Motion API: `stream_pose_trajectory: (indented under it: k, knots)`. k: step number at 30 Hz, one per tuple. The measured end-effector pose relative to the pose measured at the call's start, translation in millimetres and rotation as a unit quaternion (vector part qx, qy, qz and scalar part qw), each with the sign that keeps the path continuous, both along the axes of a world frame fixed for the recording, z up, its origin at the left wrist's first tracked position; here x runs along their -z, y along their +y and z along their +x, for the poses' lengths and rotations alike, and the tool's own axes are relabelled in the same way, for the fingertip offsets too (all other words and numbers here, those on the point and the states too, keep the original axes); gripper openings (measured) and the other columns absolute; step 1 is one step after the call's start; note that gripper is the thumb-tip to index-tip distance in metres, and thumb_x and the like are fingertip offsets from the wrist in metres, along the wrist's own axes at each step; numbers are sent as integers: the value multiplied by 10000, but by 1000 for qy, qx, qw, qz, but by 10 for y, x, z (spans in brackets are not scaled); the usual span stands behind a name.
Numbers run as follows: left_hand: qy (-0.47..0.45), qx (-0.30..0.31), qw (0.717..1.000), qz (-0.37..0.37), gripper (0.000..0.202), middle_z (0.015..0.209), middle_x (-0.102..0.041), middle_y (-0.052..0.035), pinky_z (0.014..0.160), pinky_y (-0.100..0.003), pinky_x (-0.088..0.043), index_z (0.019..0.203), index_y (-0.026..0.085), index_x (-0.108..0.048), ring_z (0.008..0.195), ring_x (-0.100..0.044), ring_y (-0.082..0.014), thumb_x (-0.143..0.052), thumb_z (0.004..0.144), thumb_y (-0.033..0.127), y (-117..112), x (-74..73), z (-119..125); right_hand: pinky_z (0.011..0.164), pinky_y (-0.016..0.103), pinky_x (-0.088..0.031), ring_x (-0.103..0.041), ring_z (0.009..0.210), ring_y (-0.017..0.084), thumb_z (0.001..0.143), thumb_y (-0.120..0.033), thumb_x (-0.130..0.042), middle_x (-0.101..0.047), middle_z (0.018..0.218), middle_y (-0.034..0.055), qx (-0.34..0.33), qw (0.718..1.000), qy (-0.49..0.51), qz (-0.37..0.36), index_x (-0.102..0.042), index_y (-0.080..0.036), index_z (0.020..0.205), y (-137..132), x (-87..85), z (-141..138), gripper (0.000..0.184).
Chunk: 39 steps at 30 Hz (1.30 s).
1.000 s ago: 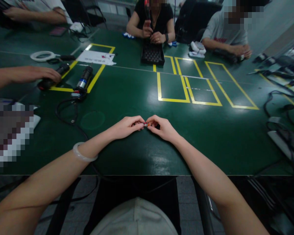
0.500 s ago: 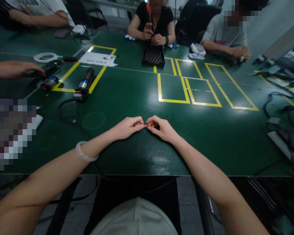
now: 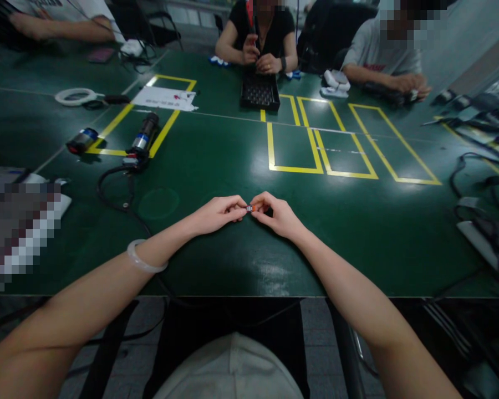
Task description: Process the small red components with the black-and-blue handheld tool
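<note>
My left hand (image 3: pixel 217 214) and my right hand (image 3: pixel 276 215) meet over the green table (image 3: pixel 357 233), a little in from its near edge. Both pinch one tiny red and grey part (image 3: pixel 249 208) between their fingertips. The fingers of each hand are curled tight around it. A pale bangle (image 3: pixel 143 259) sits on my left wrist. The part is too small to name.
Two black-and-blue cylindrical tools (image 3: pixel 143 134) (image 3: pixel 82 141) lie at the left with a black cable (image 3: pixel 116 191). A black tray (image 3: pixel 259 92) stands at the far middle before a seated person. Yellow tape boxes (image 3: pixel 320 144) mark the middle. Cables and devices (image 3: pixel 482 221) lie right.
The other person's hand at the far left has pulled away out of view, leaving the tool on the table. My hands hold the same pinch, barely shifted.
</note>
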<state>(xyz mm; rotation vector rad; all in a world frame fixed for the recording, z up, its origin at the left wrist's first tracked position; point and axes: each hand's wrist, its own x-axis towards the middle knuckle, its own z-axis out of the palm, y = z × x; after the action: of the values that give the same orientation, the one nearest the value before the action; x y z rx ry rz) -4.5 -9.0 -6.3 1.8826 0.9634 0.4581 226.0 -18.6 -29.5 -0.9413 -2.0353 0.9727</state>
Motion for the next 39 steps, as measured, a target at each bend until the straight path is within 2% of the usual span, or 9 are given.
stream_pose_trajectory:
  k: [3,15,21,25,30,34,39]
  knots:
    - [2,-1,1000,-2,390,863,-683,-54,728,-280,-457,1093,139,-638,783,-619,-176,-551,948,491,6,17,-7,734,276,-503,-618,743,127,904,-246,-614,-701,896,10,3,1000,2,-4,-571,-207,1034,7,-1,7,142]
    - [12,-9,1000,9,334,784,-660,-32,692,-261,-448,995,143,-632,744,-611,-165,-569,933,465,-18,2,23,715,267,-495,-612,723,121,892,-238,-628,-706,891,9,-9,1000,-11,-13,-576,-202,1009,-3,-11,-11,133]
    - [9,-13,999,52,360,912,-674,-45,729,-266,-474,1107,156,-614,827,-632,-172,-589,923,464,-9,-22,11,740,275,-507,-651,763,134,905,-312,-636,-720,881,14,18,999,10,-37,-599,-199,1024,14,7,-10,168]
    - [14,-22,997,70,322,930,-678,-50,722,-265,-471,1064,160,-621,839,-634,-174,-568,940,452,-28,-43,15,734,276,-508,-653,748,135,904,-331,-646,-724,868,12,9,999,-6,-41,-603,-200,1023,18,14,-12,182]
    - [18,-30,998,57,333,864,-674,-45,729,-275,-462,1030,146,-628,798,-631,-172,-520,965,454,-31,-47,20,749,278,-509,-642,731,129,880,-275,-662,-706,850,-8,-9,1000,2,-24,-571,-208,1117,8,17,-23,263]
    - [4,-16,999,33,357,869,-667,-52,747,-286,-474,1005,140,-607,791,-630,-170,-486,978,474,-15,-27,18,770,282,-511,-654,769,135,921,-271,-609,-719,877,8,-15,1000,-4,-12,-605,-207,1053,4,11,-25,147]
    - [11,-3,999,30,384,852,-669,-54,764,-291,-477,953,148,-589,780,-625,-168,-418,1005,487,-6,-13,26,759,275,-508,-671,779,138,919,-300,-628,-737,881,14,-8,999,-2,-45,-617,-198,1013,4,-6,-32,139]
